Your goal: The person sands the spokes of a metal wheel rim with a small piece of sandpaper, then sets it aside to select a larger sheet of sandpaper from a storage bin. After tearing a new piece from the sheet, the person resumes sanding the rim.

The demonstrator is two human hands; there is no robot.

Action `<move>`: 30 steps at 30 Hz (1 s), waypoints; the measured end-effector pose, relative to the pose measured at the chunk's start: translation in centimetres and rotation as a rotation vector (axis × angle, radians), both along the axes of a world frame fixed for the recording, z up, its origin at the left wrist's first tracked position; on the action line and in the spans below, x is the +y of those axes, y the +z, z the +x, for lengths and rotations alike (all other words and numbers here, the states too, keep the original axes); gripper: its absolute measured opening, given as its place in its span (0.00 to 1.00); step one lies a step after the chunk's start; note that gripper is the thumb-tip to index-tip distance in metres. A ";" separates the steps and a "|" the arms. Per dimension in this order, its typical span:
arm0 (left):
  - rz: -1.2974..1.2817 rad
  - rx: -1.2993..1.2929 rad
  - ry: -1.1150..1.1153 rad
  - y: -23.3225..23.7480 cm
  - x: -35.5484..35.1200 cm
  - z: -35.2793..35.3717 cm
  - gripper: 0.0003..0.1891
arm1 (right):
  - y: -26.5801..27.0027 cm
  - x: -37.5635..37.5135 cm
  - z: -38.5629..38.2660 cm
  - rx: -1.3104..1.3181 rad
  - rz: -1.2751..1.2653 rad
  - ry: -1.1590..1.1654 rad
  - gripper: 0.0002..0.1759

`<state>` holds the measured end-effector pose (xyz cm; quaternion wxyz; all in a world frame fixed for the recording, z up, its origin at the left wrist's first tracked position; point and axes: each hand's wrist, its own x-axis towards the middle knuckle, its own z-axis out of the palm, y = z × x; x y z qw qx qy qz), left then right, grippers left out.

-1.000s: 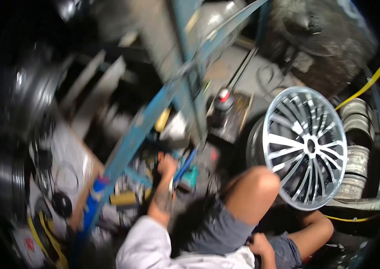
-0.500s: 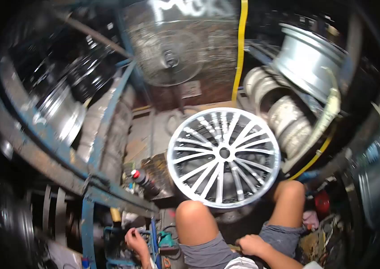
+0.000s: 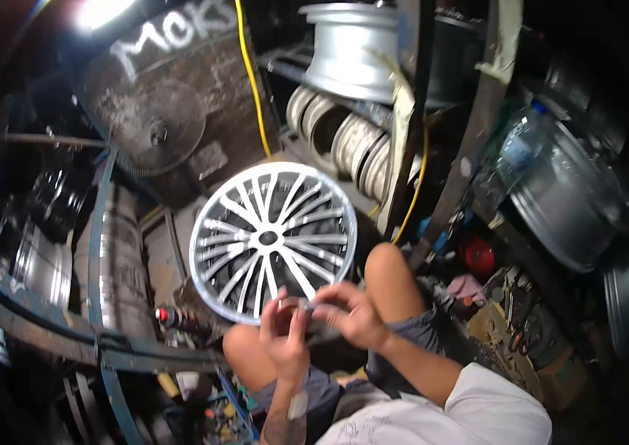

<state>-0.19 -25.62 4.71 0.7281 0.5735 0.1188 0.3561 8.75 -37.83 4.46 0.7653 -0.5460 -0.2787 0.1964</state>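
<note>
The right hand (image 3: 357, 317) pinches a small, blurred item (image 3: 305, 305) close to the half-curled left hand (image 3: 287, 347), whose grip is unclear, probably for fine fingertip control beside the wheel rim (image 3: 256, 239).

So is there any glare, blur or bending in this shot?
In the head view, the light glares white at top left; the blue bar bows, and the corners fall dark; the left hand and right hand look slightly soft, too blurred to show what their fingertips may pinch.
</note>
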 end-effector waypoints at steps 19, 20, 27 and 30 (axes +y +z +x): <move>-0.379 0.195 -0.221 -4.5 -0.6 1.3 0.09 | -3.8 -3.0 1.7 0.420 -0.033 0.150 0.18; -0.377 0.204 -0.227 -4.8 -0.4 1.2 0.09 | -4.0 -2.8 1.6 0.451 -0.028 0.164 0.16; -0.371 0.255 -0.476 -3.6 4.7 2.0 0.09 | -3.6 -0.6 3.3 0.767 0.007 0.466 0.17; -0.043 0.412 -0.700 -0.1 10.1 3.7 0.07 | -4.0 1.6 5.9 0.846 -0.032 0.770 0.24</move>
